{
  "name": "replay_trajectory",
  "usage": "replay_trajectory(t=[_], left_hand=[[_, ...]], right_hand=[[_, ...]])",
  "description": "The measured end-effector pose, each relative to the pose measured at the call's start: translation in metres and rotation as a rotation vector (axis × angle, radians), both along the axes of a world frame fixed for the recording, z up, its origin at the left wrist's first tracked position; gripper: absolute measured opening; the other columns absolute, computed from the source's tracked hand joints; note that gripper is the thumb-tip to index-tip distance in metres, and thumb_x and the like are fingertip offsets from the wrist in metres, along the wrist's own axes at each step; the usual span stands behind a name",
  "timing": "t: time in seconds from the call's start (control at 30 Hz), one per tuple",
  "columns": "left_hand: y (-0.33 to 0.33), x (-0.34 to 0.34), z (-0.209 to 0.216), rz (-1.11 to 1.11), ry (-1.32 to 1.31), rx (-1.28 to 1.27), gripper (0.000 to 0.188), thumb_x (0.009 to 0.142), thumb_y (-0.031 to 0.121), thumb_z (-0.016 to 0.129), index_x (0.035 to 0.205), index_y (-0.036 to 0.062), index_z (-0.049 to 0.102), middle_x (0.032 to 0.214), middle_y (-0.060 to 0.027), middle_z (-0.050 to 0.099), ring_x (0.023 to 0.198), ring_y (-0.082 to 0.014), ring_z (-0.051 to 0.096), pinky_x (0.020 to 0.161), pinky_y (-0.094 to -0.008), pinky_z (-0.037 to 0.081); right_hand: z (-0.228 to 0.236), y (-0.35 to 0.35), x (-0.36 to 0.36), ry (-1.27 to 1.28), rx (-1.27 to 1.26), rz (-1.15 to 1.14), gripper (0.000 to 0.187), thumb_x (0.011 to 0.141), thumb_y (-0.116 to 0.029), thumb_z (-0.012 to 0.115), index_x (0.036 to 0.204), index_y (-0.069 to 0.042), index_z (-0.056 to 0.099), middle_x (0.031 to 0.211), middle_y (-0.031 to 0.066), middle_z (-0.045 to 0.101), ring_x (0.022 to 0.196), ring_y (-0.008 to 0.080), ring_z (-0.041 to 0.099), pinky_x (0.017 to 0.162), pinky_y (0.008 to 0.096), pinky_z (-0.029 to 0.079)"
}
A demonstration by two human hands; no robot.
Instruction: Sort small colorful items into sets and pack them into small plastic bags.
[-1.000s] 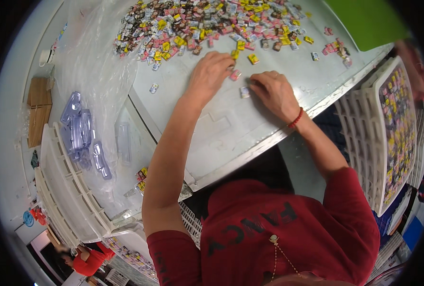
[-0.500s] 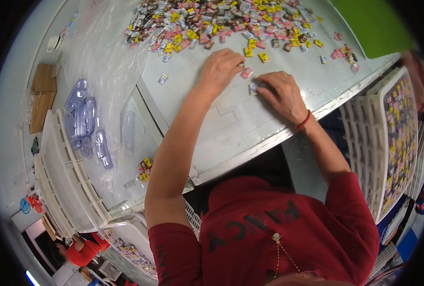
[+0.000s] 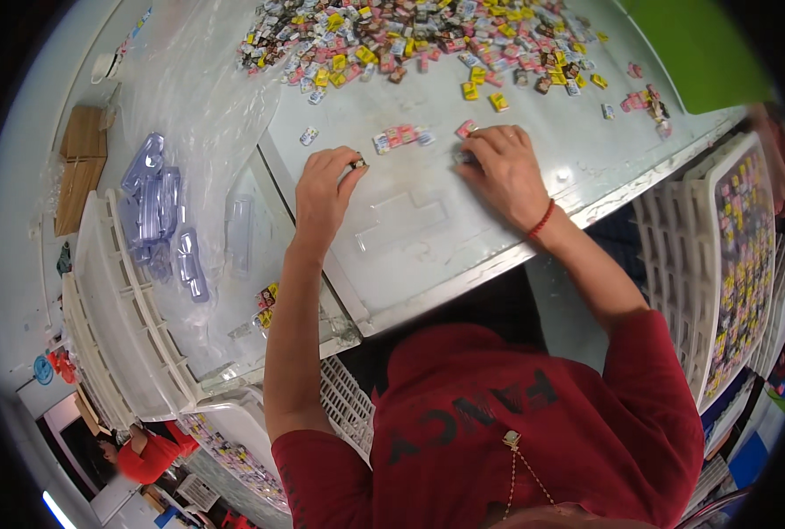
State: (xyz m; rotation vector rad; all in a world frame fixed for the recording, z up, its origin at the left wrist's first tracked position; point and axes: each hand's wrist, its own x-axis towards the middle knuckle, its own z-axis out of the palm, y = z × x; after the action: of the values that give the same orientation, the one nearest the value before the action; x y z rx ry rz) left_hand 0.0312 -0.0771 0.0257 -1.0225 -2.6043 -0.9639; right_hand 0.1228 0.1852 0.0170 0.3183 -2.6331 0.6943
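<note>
My left hand (image 3: 324, 194) is closed in a pinch on a small dark block-shaped piece (image 3: 358, 163), left of a short row of pink and white pieces (image 3: 399, 137) on the table. My right hand (image 3: 507, 176), wearing a red bracelet, has thumb and fingers pinched together over a small pale piece (image 3: 465, 158), mostly covered by the fingertips. Just beyond those fingertips lies a pink piece (image 3: 466, 129). Between my hands and nearer to me rests a clear, stepped plastic tray (image 3: 401, 220). One white-and-blue piece (image 3: 310, 136) sits alone beyond my left hand.
A large heap of small coloured pieces (image 3: 410, 40) covers the table's far side. Clear plastic shells (image 3: 154, 207) and plastic sheeting (image 3: 207, 106) lie at left. Stacked white trays (image 3: 697, 264) hold pieces at right. Another person in red (image 3: 145, 454) is at lower left.
My left hand has moved left and toward me, now with a dark piece in its pinch, uncovering the row of pieces. My right hand has shifted slightly left.
</note>
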Motion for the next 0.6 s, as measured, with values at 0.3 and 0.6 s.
replay_trajectory(t=[0.3, 0.6], left_hand=[[0.012, -0.008, -0.012, -0.037, 0.046, 0.028, 0.023, 0.074, 0.007, 0.074, 0.095, 0.0034, 0.064, 0.097, -0.0059, 0.064, 0.092, -0.0265, 0.058, 0.079, -0.0357, 0.048], [0.008, -0.018, -0.013, -0.022, -0.003, 0.031, 0.020, 0.077, 0.009, 0.072, 0.095, 0.0047, 0.066, 0.098, -0.0059, 0.067, 0.096, -0.0260, 0.059, 0.083, -0.0350, 0.048]], right_hand=[[-0.005, -0.001, -0.001, 0.065, 0.110, 0.012, 0.032, 0.074, -0.011, 0.071, 0.104, -0.005, 0.062, 0.098, 0.0088, 0.062, 0.096, 0.0268, 0.056, 0.087, 0.0401, 0.041], [-0.007, -0.010, -0.048, -0.029, 0.094, -0.150, 0.025, 0.080, -0.015, 0.069, 0.102, -0.007, 0.063, 0.093, 0.0099, 0.065, 0.089, 0.0289, 0.060, 0.082, 0.0393, 0.043]])
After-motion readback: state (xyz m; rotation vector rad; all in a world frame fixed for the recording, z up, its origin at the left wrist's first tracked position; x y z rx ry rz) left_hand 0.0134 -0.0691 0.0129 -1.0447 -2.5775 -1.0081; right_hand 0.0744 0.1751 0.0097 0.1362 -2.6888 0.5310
